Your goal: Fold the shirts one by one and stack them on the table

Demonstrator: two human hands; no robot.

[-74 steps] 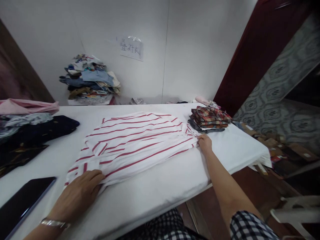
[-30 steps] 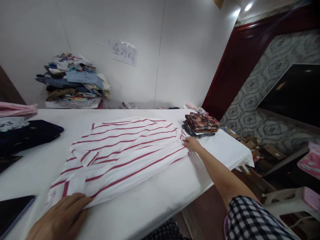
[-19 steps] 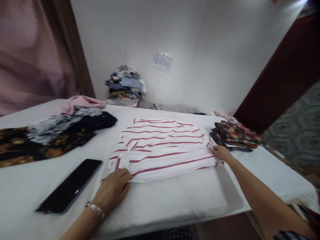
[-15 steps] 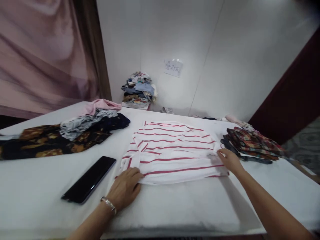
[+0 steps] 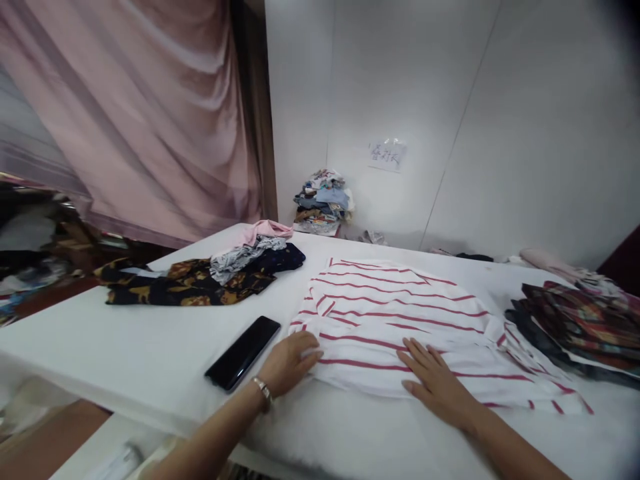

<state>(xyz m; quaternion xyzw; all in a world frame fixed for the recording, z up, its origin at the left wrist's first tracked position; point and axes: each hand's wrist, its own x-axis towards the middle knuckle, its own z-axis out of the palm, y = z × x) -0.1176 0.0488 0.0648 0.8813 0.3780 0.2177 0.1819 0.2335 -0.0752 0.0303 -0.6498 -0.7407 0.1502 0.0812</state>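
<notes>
A white shirt with red stripes (image 5: 380,303) lies spread on the white table, somewhat wrinkled. One sleeve (image 5: 537,357) stretches out toward the lower right, while the left side is folded inward. My left hand (image 5: 290,363), with a silver bracelet at the wrist, rests on the shirt's near left corner, its thumb apart from its slightly bent fingers. Flat on the near part of the shirt lies my right hand (image 5: 435,383), fingers spread. Just left of my left hand is a black phone (image 5: 243,352).
Crumpled dark, grey and pink clothes (image 5: 190,283) lie at the table's left. A folded plaid stack (image 5: 580,327) sits at the right. Against the white wall, under a paper sign (image 5: 387,155), is a clothes pile (image 5: 325,200). A pink curtain (image 5: 175,113) hangs at left.
My right hand has let go of the shirt's right edge and moved left onto its front, now flat. A sleeve now lies out to the right. The view has turned left.
</notes>
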